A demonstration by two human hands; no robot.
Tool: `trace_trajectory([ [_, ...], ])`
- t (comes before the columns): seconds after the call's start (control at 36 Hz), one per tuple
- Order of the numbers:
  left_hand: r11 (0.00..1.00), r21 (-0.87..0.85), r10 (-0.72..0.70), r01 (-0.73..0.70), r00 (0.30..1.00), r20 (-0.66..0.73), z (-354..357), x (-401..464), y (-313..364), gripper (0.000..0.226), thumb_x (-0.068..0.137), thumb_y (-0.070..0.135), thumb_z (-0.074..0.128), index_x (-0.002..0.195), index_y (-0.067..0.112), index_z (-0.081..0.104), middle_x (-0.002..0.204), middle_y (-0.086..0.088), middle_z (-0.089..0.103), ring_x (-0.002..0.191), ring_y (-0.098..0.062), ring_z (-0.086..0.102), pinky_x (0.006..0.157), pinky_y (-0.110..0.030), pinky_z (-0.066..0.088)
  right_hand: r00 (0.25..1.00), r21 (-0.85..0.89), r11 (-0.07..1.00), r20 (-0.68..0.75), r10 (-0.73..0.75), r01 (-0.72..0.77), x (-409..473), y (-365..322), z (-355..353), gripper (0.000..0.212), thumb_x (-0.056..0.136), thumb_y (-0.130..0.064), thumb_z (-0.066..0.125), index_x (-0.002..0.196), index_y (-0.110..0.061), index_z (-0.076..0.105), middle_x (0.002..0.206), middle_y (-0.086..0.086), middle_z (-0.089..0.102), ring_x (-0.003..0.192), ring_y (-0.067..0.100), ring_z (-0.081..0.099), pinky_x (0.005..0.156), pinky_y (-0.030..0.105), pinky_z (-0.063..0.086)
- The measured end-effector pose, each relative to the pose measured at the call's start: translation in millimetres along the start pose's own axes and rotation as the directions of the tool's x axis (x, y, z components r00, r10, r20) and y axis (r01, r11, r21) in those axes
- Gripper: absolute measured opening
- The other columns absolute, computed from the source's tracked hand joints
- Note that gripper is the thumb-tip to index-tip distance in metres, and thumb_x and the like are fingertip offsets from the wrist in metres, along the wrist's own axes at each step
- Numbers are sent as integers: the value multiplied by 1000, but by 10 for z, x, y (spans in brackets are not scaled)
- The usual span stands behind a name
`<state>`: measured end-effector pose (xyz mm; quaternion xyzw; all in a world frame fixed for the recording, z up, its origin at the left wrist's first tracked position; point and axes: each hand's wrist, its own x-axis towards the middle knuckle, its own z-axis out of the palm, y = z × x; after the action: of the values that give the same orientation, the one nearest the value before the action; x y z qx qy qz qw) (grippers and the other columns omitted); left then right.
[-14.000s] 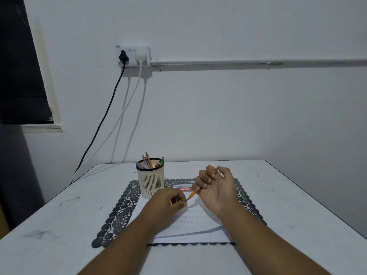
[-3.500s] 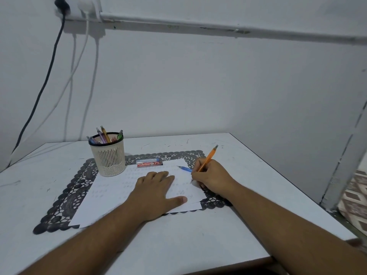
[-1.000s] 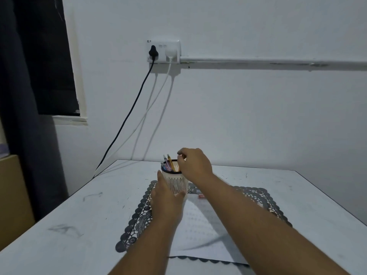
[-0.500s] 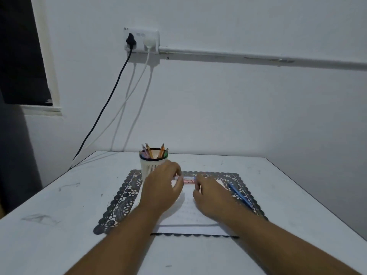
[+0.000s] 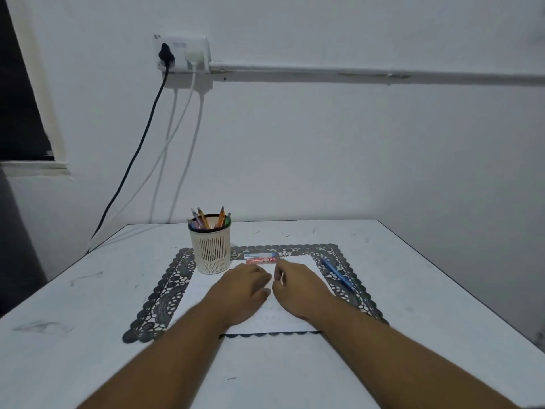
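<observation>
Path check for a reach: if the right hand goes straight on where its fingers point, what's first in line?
Most likely the red-and-blue packet at the far edge of the paper, close ahead of the right hand. Past it lies the lace mat. Depth is hard to judge.

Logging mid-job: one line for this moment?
left hand: resting on paper | right hand: on paper, grip unclear | eraser box: beyond both hands | blue pen: on mat, right

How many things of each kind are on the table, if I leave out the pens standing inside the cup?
Pen cup: 1
Blue pen: 1
Small red and blue pack: 1
Paper sheet: 1
Dark lace mat: 1
Total: 5
</observation>
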<state>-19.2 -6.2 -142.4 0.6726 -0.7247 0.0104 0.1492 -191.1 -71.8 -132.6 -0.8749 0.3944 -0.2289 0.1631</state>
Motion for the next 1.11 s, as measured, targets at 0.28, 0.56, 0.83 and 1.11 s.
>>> trace_trajectory([
  [0.28,997,-71,30,-24,997,76,-32,-54,38,55,102,59,45,153,39,41,155,15,35,144,-7,29,117,-31,30,905,-135,914,-255,340,-382,89,405,-416,31,95,-23,54,125,-18,49,125,5,50,119,28,46,86,38,39],
  [0.56,996,-82,31,-26,997,65,-60,-75,72,50,103,55,47,150,38,46,153,18,37,141,-4,30,114,-28,32,832,-288,781,-153,534,-554,85,620,-441,40,95,-30,53,133,-20,51,133,3,56,126,27,50,103,40,41],
  [0.83,997,-76,7,-22,982,-189,-114,-78,121,44,100,44,56,141,28,56,145,16,49,133,-5,43,106,-25,40,922,13,978,-333,199,-207,134,365,-454,14,108,-26,43,101,-18,52,87,3,65,78,27,60,68,40,47],
  [1.11,996,-86,-5,-26,938,-346,-202,-41,20,28,90,33,75,118,34,71,108,16,68,98,-4,60,87,-30,52,993,177,978,-46,-107,113,33,40,-99,9,99,-33,60,95,-29,67,89,-9,66,80,7,59,76,34,50],
])
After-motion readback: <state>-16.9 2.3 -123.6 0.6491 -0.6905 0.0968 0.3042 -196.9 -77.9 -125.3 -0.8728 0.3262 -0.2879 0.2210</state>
